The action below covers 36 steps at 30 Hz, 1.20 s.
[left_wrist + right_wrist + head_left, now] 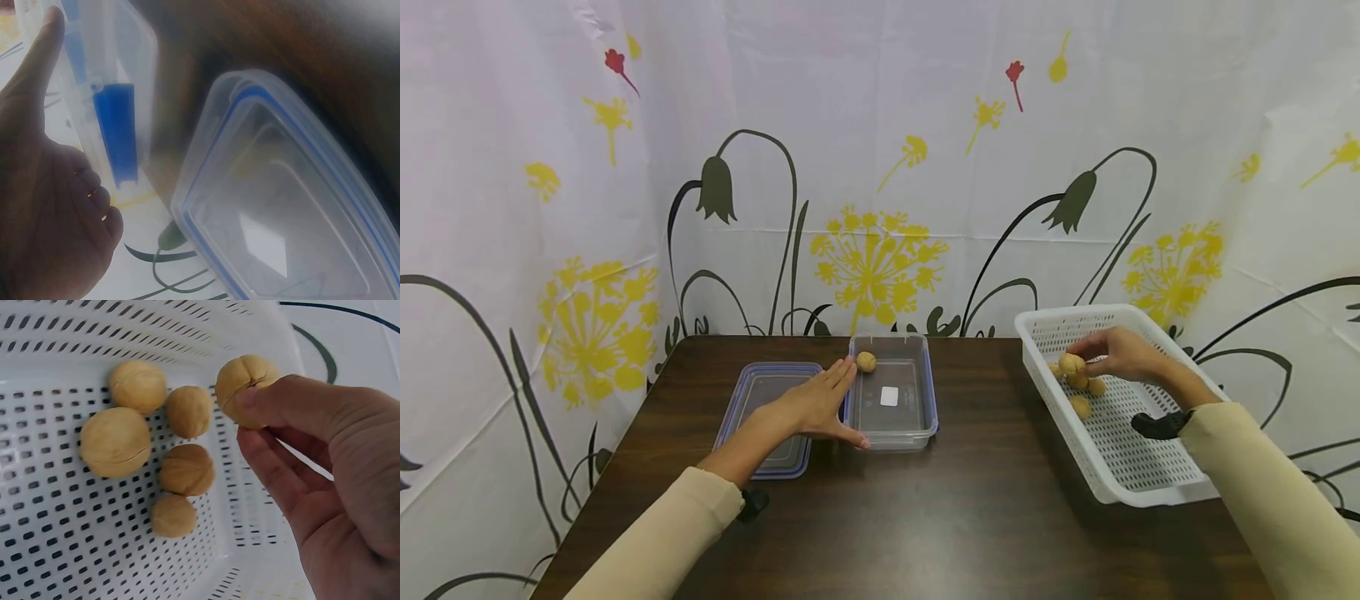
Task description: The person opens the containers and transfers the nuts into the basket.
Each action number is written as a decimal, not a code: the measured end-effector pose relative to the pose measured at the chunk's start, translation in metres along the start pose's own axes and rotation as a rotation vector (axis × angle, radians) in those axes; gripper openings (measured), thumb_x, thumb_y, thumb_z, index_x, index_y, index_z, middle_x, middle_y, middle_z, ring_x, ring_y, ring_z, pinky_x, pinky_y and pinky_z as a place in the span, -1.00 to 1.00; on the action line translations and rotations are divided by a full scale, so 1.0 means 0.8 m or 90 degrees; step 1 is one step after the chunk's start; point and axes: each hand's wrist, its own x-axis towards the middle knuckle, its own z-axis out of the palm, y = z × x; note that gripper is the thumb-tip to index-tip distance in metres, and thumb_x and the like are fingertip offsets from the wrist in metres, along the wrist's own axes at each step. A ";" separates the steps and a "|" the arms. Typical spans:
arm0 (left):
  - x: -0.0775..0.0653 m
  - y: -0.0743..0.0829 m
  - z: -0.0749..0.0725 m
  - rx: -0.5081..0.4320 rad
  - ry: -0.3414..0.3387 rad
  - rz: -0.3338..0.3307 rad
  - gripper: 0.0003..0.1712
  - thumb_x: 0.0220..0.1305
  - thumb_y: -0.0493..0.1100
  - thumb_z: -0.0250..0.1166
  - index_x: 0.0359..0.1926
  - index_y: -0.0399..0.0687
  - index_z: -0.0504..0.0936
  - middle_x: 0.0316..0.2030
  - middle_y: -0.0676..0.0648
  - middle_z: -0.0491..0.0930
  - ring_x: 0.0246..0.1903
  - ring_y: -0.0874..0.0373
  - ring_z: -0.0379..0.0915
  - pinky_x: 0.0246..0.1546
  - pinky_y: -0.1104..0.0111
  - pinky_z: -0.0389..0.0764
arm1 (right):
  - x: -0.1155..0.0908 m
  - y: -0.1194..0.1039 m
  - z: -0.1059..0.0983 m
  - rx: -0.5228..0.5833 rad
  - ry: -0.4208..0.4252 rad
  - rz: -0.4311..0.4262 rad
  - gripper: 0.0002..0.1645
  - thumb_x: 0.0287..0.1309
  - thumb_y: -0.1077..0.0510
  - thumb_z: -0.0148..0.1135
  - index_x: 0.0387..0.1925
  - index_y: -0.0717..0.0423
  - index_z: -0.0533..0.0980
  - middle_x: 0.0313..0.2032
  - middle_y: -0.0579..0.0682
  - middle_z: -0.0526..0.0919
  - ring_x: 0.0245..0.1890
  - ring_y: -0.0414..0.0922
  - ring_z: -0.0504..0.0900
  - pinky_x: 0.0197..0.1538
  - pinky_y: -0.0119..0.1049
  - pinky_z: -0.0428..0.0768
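Note:
Between thumb and fingertips my right hand [1123, 354] pinches a walnut [246, 387], held up over the white plastic basket [1116, 492]. Several more walnuts [116, 442] lie on the basket's perforated floor, gathered toward one end. My left hand [820, 404] has its fingers straight and thumb spread, set against the left side of a clear plastic container [902, 417]. One walnut [866, 362] sits inside that container, in its far left corner. A blue side clip [117, 134] of the container hangs beside the left hand in the left wrist view.
A clear lid with a blue rim [763, 400] lies on the dark wooden table [970, 517], left of the container and partly under the left forearm. Behind the table hangs a white curtain [865, 108] printed with flowers. The basket reaches the table's right side.

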 end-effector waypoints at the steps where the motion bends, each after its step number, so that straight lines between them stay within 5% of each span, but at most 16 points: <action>1: 0.000 0.000 0.000 0.000 0.001 0.000 0.55 0.14 0.47 0.48 0.66 -0.41 -0.17 0.68 -0.36 -0.29 0.68 -0.24 -0.32 0.64 -0.07 -0.03 | 0.001 0.001 0.002 -0.011 -0.005 0.006 -0.54 0.15 0.31 0.56 0.07 0.43 0.68 -0.04 0.26 0.81 -0.03 0.02 0.81 0.01 -0.41 0.68; 9: 0.000 0.002 0.001 0.003 0.004 0.007 0.55 0.13 0.47 0.49 0.66 -0.43 -0.15 0.68 -0.37 -0.27 0.67 -0.25 -0.29 0.64 -0.06 -0.02 | 0.004 0.005 0.015 -0.071 -0.035 0.021 -0.58 0.06 0.32 0.57 0.00 0.36 0.73 -0.10 0.18 0.83 -0.03 0.14 0.80 -0.03 -0.30 0.72; 19: -0.001 0.003 0.000 -0.001 0.004 0.006 0.54 0.13 0.46 0.50 0.66 -0.43 -0.15 0.68 -0.37 -0.27 0.67 -0.24 -0.30 0.64 -0.07 -0.03 | 0.004 0.015 0.020 -0.127 -0.021 0.003 -0.60 -0.01 0.35 0.59 -0.06 0.31 0.76 -0.13 0.14 0.84 -0.13 0.04 0.82 -0.07 -0.26 0.75; 29: -0.002 0.001 -0.001 -0.004 0.005 0.006 0.54 0.14 0.45 0.50 0.66 -0.43 -0.16 0.68 -0.37 -0.27 0.67 -0.25 -0.30 0.64 -0.07 -0.03 | 0.002 0.010 0.015 -0.083 0.022 -0.037 -0.60 0.02 0.41 0.56 -0.05 0.49 0.70 -0.12 0.36 0.79 -0.15 0.20 0.83 -0.09 -0.24 0.79; 36: -0.004 0.001 -0.001 -0.003 0.006 0.007 0.53 0.15 0.45 0.49 0.66 -0.43 -0.16 0.68 -0.38 -0.26 0.67 -0.25 -0.30 0.64 -0.07 -0.03 | 0.010 -0.010 0.011 -0.058 0.067 -0.043 -0.63 0.14 0.37 0.54 -0.01 0.43 0.70 -0.12 0.30 0.81 -0.11 0.14 0.82 -0.08 -0.42 0.72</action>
